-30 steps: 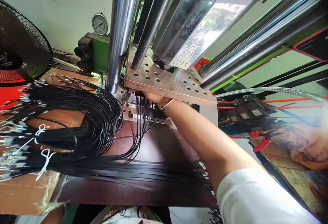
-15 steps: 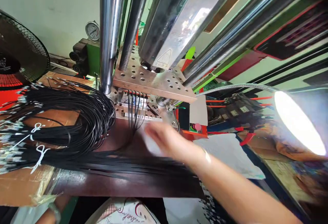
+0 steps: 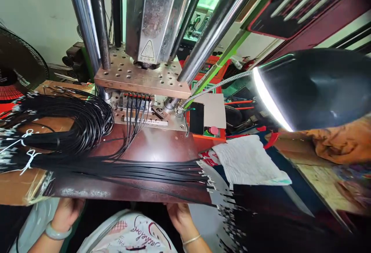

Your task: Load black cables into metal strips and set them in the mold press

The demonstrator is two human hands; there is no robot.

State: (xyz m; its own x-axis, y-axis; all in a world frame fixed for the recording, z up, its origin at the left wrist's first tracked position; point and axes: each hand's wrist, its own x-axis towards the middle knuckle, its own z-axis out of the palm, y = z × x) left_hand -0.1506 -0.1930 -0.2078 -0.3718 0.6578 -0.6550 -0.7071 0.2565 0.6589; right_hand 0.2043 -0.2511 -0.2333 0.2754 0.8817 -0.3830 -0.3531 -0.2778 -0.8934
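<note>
The bare right hand [image 3: 180, 216], now bottom centre, has left the thin black cables [image 3: 129, 112] unheld beneath the drilled steel plate [image 3: 140, 84]; grip cannot be told.

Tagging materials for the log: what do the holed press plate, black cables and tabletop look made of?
Press plate: likely steel, dull metallic sheen. Cables: probably plastic-jacketed; smooth black, faint highlights. Tabletop: glossy red-brown with bright reflection; laminate or lacquered wood, unclear.

Left hand [image 3: 67, 213]: mine, partly hidden at the near edge of the table [image 3: 156, 148].
Right hand [image 3: 180, 217]: mine too, at that edge, partly hidden.
Cables [image 3: 139, 170]: some run from the press [image 3: 142, 87], others lie across the table.
Lamp [image 3: 315, 90]: lit, at right.
</note>
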